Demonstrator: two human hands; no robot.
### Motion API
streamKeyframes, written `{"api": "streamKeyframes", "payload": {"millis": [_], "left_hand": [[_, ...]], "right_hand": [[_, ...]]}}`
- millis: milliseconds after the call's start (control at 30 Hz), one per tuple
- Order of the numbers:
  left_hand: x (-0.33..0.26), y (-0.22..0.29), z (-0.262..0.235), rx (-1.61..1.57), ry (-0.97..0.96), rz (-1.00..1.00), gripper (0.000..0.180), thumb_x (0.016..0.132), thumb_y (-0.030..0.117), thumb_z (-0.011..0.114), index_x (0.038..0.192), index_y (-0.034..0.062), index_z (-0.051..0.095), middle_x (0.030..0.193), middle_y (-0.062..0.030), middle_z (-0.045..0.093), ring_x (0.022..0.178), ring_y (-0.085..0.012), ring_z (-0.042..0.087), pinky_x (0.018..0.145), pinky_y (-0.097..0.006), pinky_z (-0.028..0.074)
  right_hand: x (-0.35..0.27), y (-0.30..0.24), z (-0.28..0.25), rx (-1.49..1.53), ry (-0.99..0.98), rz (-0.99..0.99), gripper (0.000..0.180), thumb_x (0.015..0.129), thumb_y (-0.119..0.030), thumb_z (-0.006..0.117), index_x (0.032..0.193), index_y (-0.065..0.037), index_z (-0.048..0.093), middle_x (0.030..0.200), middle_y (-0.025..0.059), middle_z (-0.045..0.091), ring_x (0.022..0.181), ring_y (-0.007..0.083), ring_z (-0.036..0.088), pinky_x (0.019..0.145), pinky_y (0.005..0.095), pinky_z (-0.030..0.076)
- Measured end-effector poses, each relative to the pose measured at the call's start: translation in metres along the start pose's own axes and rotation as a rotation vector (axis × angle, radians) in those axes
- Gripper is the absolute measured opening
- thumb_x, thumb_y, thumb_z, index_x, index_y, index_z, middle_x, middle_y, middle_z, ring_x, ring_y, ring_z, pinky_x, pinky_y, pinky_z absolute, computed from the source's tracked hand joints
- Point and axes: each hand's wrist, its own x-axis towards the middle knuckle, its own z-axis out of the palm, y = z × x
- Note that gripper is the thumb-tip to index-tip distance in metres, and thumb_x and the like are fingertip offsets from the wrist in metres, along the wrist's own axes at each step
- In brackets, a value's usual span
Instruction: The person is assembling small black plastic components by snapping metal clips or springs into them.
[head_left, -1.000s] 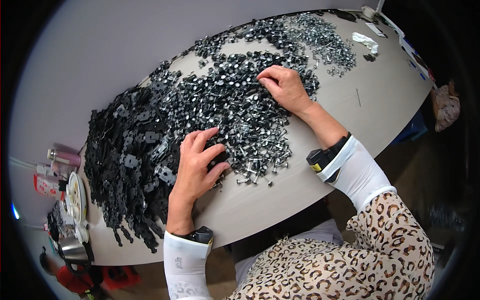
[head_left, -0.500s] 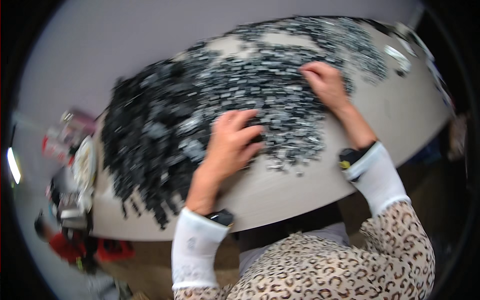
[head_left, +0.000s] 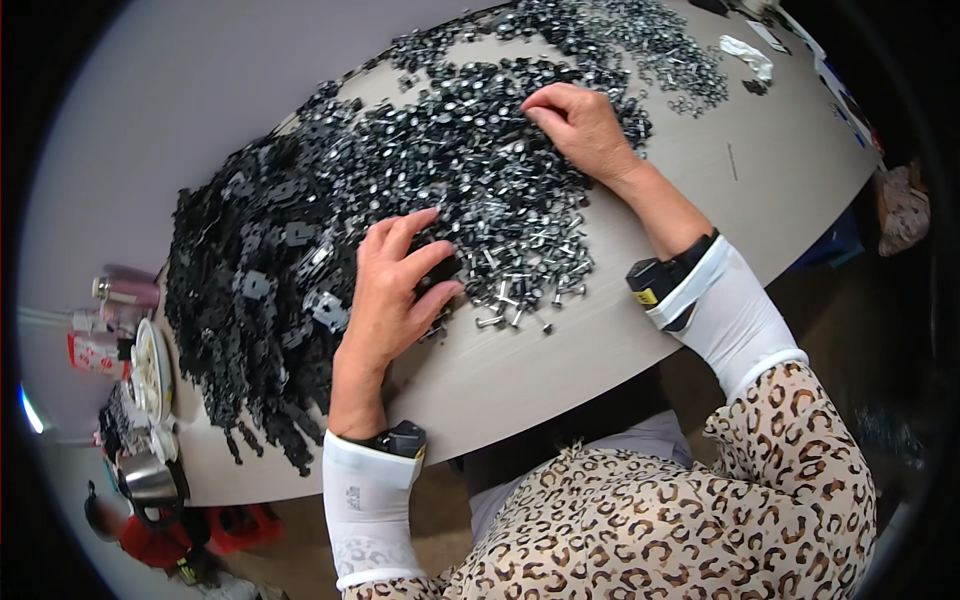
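Observation:
A grey tabletop [head_left: 700, 190] carries a wide heap of small parts. Black flat brackets [head_left: 260, 270] fill its left side. Shiny metal clips and pins [head_left: 500, 190] fill the middle. My left hand [head_left: 395, 290] rests on the near edge of the heap, fingers curled around a small black piece at the thumb. My right hand [head_left: 580, 125] lies palm down on the shiny clips farther back, its fingertips pressed into them. Both forearms wear white sleeves with a dark band at each wrist.
More loose silver parts [head_left: 660, 50] spread at the far right, with a white crumpled scrap [head_left: 748, 55] beyond them. At the table's left end stand a white plate [head_left: 150, 370], small bottles [head_left: 120, 295] and a metal cup [head_left: 150, 480]. A red thing [head_left: 150, 535] lies below.
The view swung and blurred, then settled. My left hand has curled its fingers at the heap's near edge. My right hand stays on the shiny clips.

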Motion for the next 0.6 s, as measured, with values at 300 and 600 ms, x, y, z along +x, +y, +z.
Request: {"api": "streamKeyframes", "payload": {"millis": [300,600], "left_hand": [[-0.002,0.009,-0.001,0.065,0.045,0.068,0.043,0.063,0.005,0.073,0.101,0.0224,0.068,0.133,-0.0110,0.045,0.122,-0.0341,0.036,0.102,-0.050,0.023],[-0.003,0.005,-0.005,0.042,0.079,0.093,0.026,0.060,-0.003,0.062,0.084,0.0070,0.063,0.115,-0.0102,0.054,0.116,-0.0339,0.040,0.098,-0.045,0.032]], "right_hand": [[0.000,-0.003,0.005,0.042,-0.017,0.032,0.009,0.082,-0.009,0.063,0.088,-0.003,0.067,0.075,0.0052,0.064,0.063,0.0110,0.057,0.059,0.0248,0.046],[0.015,-0.019,-0.019,0.293,-0.039,0.187,0.013,0.085,-0.007,0.059,0.093,-0.003,0.067,0.076,0.0018,0.065,0.064,0.0051,0.057,0.057,0.0188,0.047]]}}
